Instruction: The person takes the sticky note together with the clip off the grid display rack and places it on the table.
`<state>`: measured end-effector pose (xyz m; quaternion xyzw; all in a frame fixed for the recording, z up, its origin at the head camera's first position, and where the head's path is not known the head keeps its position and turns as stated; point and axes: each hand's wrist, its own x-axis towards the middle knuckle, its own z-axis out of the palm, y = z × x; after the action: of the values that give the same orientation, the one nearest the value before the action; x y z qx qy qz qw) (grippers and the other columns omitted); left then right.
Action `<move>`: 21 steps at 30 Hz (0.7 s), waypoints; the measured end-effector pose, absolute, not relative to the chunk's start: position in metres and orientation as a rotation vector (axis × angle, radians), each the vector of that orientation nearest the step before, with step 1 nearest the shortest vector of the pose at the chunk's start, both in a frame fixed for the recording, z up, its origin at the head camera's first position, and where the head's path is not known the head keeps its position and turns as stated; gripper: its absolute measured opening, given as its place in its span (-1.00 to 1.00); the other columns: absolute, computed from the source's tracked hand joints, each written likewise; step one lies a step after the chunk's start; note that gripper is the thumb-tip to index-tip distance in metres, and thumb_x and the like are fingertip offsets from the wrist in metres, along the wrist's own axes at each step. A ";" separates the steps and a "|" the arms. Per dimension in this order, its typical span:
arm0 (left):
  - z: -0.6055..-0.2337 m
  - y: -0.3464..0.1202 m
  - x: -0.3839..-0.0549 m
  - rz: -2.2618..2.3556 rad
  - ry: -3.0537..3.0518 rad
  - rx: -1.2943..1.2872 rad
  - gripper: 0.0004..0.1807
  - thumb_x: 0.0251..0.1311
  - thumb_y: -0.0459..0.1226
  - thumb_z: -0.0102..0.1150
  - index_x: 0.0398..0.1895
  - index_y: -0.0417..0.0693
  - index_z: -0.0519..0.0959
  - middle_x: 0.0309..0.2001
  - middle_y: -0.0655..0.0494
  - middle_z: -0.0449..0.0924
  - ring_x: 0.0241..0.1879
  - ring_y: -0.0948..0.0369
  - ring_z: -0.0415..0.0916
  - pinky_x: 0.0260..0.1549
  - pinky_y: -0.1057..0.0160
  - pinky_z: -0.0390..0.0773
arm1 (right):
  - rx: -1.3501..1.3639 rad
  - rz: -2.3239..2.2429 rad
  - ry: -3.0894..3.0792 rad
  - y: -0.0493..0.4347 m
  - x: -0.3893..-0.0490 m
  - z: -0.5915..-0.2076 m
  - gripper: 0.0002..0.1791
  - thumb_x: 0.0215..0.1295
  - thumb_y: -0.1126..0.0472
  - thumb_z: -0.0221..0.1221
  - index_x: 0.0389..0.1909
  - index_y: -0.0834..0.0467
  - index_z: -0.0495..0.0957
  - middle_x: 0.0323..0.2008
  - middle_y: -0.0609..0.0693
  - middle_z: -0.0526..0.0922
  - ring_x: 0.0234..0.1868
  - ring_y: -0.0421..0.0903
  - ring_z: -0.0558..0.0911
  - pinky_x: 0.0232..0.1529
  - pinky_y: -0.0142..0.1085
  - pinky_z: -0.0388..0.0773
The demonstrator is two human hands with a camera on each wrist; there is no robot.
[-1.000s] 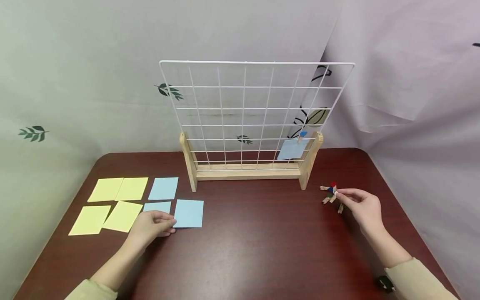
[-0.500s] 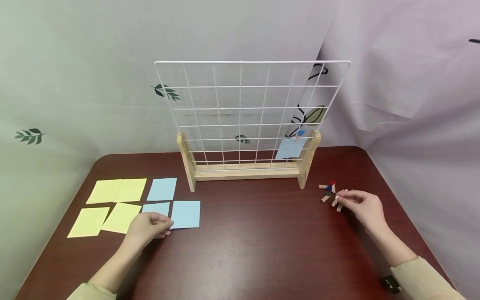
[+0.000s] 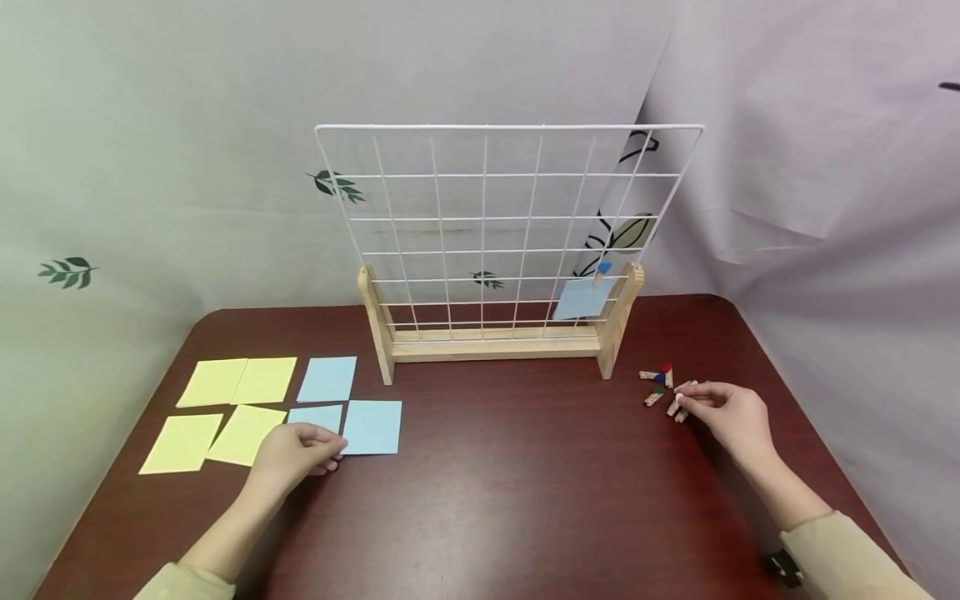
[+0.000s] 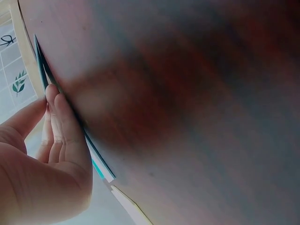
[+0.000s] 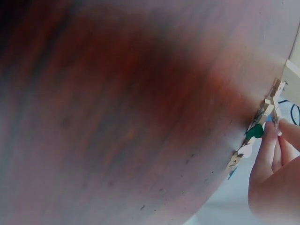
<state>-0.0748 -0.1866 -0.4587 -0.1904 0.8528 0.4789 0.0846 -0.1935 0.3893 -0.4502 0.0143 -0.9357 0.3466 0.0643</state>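
Note:
My left hand (image 3: 296, 458) pinches the near left corner of a blue paper note (image 3: 372, 427) between thumb and fingers; the left wrist view shows this note (image 4: 41, 65) edge-on. Partly behind that hand lies a second blue note (image 3: 315, 416). On the right of the table, my right hand (image 3: 727, 419) is at a small pile of wooden mini clothespins (image 3: 655, 399) with coloured tops. Thumb and fingertips of the right hand (image 5: 276, 173) pinch one clothespin among the others, though its shape is partly hidden by the fingers.
A white wire grid (image 3: 483, 218) stands in a wooden base (image 3: 495, 349) at the table's back. One blue note (image 3: 582, 298) hangs at its lower right by a blue-topped clothespin (image 3: 602, 272). Several yellow notes (image 3: 212, 383) and another blue note (image 3: 327, 379) lie at left.
The right hand's fingertips have shifted slightly right and toward the near side within the clothespin pile, and some clothespins have spread apart. The left hand keeps its pinch on the note, nearly still.

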 end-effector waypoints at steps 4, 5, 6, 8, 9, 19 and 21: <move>-0.459 -0.187 -0.075 1.444 2.535 -0.572 -0.77 0.30 -0.37 0.39 -0.21 -0.49 0.73 -0.47 -0.02 0.80 -0.54 0.29 0.70 -0.46 0.32 0.77 | 0.072 0.984 -2.809 0.390 -0.194 -0.451 -0.80 0.26 0.28 0.46 -0.22 0.37 0.81 -0.34 0.27 0.84 -0.47 -0.73 0.45 -0.40 -0.63 0.39; -0.459 -0.187 -0.074 1.444 2.535 -0.572 -0.77 0.30 -0.37 0.39 -0.21 -0.49 0.73 -0.48 -0.01 0.79 -0.54 0.29 0.70 -0.47 0.32 0.77 | 0.081 0.976 -2.801 0.389 -0.194 -0.451 -0.82 0.25 0.29 0.46 -0.23 0.36 0.81 -0.33 0.27 0.84 -0.46 -0.74 0.44 -0.40 -0.63 0.40; -0.459 -0.187 -0.074 1.444 2.535 -0.572 -0.76 0.31 -0.37 0.38 -0.21 -0.49 0.73 -0.48 0.00 0.79 -0.54 0.29 0.70 -0.47 0.32 0.77 | 0.092 0.962 -2.795 0.389 -0.194 -0.451 -0.83 0.25 0.30 0.46 -0.24 0.34 0.82 -0.33 0.26 0.85 -0.46 -0.74 0.44 -0.41 -0.62 0.39; -0.460 -0.187 -0.074 1.442 2.533 -0.573 -0.76 0.32 -0.36 0.38 -0.21 -0.50 0.73 -0.49 0.01 0.78 -0.54 0.28 0.69 -0.47 0.32 0.77 | 0.111 0.948 -2.787 0.389 -0.194 -0.451 -0.85 0.24 0.31 0.46 -0.25 0.33 0.82 -0.32 0.26 0.85 -0.46 -0.75 0.43 -0.41 -0.63 0.39; -0.460 -0.187 -0.074 1.442 2.532 -0.573 -0.76 0.32 -0.36 0.37 -0.21 -0.50 0.73 -0.49 0.02 0.78 -0.54 0.28 0.69 -0.47 0.32 0.77 | 0.121 0.939 -2.784 0.389 -0.194 -0.452 -0.86 0.23 0.31 0.46 -0.25 0.32 0.83 -0.31 0.25 0.85 -0.45 -0.76 0.43 -0.40 -0.63 0.39; -0.462 -0.189 -0.075 1.440 2.542 -0.561 -0.75 0.34 -0.35 0.37 -0.18 -0.50 0.73 -0.46 -0.01 0.80 -0.52 0.29 0.72 -0.44 0.33 0.78 | 0.175 0.849 -2.761 0.388 -0.194 -0.453 -0.88 0.20 0.36 0.48 -0.25 0.29 0.83 -0.30 0.25 0.85 -0.44 -0.79 0.40 -0.40 -0.67 0.37; -0.462 -0.189 -0.075 1.443 2.540 -0.562 -0.75 0.34 -0.36 0.36 -0.17 -0.50 0.72 -0.44 -0.03 0.80 -0.51 0.29 0.72 -0.43 0.33 0.78 | 0.182 0.836 -2.754 0.388 -0.195 -0.453 -0.87 0.20 0.38 0.47 -0.23 0.30 0.83 -0.30 0.24 0.85 -0.43 -0.78 0.41 -0.40 -0.68 0.37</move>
<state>-0.0750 -0.1890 -0.4623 -0.1884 0.8509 0.4833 0.0832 -0.1947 0.3882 -0.4534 0.0626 -0.9471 0.2876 0.1282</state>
